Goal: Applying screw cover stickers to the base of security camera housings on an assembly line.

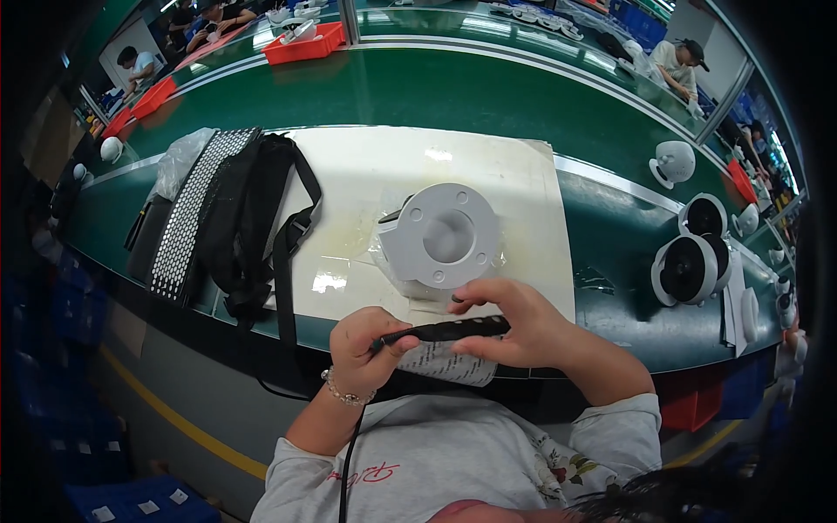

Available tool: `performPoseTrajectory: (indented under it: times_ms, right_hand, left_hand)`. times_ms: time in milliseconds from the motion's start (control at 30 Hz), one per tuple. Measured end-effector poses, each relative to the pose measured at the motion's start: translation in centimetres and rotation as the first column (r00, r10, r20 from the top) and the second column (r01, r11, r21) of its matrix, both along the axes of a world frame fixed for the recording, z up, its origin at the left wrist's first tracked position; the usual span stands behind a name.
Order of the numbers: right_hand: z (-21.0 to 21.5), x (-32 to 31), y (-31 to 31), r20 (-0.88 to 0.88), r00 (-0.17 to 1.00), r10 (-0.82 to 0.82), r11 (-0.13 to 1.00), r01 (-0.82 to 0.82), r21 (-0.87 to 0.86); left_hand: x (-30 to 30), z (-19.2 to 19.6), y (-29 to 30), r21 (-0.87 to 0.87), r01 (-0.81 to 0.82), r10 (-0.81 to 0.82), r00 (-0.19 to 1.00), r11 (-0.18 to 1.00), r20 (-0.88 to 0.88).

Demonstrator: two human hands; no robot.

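A person's left hand pinches one end of a black rod-shaped tool, on the wearer's side of a pale ring-shaped housing. The right hand is spread around the other end; contact is unclear. The housing rests on a white sheet over the green bench. The step seems to be positioning the tool; the next move probably calls for a firmer right grip.
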State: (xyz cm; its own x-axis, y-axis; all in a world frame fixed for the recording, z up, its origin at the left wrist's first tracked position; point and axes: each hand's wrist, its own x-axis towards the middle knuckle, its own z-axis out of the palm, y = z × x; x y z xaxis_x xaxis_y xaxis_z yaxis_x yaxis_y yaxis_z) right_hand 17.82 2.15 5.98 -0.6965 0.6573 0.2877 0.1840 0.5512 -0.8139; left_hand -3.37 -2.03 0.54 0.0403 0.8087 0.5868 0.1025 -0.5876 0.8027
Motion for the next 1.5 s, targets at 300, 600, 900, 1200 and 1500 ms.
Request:
performPoseTrajectory:
  times_ms: [300, 600, 900, 1200, 1500]
  right_hand:
    - [1.0, -1.3, -1.2, -0.117, 0.992, -0.038, 0.898, 0.086, 0.432]
    - [0.5, -1.5, -1.4, -0.071, 0.997, -0.036, 0.892, 0.065, 0.448]
    - [1.3, -0.7, 0.6, -0.142, 0.988, 0.062, 0.853, 0.022, 0.522]
    - [1.7, -1.2, 0.5, -0.275, 0.960, -0.043, 0.999, 0.049, 0.014]
    - [0.6, -2.5, -1.0, -0.100, 0.995, -0.002, 0.913, 0.043, 0.405]
  left_hand:
    - [1.0, 0.8, 0.4, 0.131, 0.010, 0.016, 0.980, 0.991, -0.197]
    - [0.8, 0.5, 0.4, 0.124, 0.040, -0.011, 0.974, 0.991, -0.226]
    - [0.0, 0.2, 0.3, -0.067, 0.032, -0.044, 0.981, 0.997, -0.191]
    - [-0.7, 1.0, 0.3, -0.270, 0.085, -0.103, 0.993, 0.959, -0.055]
    - [-0.1, 1.5, -0.3, -0.362, 0.235, -0.128, 0.947, 0.902, 0.295]
